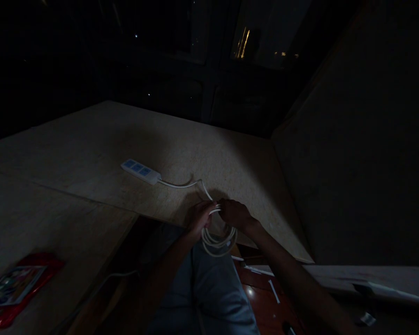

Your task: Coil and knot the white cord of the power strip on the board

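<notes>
A white power strip [140, 170] with blue socket faces lies on the pale ledge, left of both hands. Its white cord [179, 186] runs right across the surface to my hands. My left hand [199, 217] is closed around the left side of a coiled part of the cord [219, 243]. Gripping the top right of the same coil is my right hand [236, 214], its fingers curled and partly in shadow. Several loops hang below the hands, over my lap.
The pale ledge [91, 139] ends at dark windows behind and a wall [363, 153] on the right. A red packet [23, 286] lies at the lower left. Below, a reddish floor [261, 298] shows beside my grey-blue trousers [219, 293]. The scene is dim.
</notes>
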Demonstrator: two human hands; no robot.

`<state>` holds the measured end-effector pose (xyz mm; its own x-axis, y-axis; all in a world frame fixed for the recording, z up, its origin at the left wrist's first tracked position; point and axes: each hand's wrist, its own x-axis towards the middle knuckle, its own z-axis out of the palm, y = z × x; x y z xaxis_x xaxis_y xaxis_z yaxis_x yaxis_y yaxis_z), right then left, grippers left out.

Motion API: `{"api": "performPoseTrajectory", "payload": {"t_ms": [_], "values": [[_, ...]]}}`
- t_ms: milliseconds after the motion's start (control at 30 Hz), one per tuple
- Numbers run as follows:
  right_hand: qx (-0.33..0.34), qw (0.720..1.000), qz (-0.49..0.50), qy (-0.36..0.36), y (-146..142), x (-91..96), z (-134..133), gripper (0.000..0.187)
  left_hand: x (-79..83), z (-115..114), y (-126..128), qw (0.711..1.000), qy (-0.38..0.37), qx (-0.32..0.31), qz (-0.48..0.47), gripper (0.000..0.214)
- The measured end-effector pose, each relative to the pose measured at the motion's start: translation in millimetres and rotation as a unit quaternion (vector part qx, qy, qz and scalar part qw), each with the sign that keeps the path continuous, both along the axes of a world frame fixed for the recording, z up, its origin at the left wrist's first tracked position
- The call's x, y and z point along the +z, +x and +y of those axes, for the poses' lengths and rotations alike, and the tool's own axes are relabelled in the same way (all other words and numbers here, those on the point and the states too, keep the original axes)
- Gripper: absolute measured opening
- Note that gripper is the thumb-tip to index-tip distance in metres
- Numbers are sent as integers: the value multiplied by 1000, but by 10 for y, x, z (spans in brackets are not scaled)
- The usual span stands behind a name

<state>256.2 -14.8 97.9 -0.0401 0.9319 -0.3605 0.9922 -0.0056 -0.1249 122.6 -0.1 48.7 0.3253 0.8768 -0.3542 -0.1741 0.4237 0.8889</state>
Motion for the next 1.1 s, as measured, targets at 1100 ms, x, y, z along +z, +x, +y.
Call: {"api": "performPoseTrajectory", "payload": {"t_ms": [1100], "values": [[-120, 991, -43, 39, 1183, 80, -211, 30, 182, 1283, -125, 879, 237, -371, 184, 42]]}}
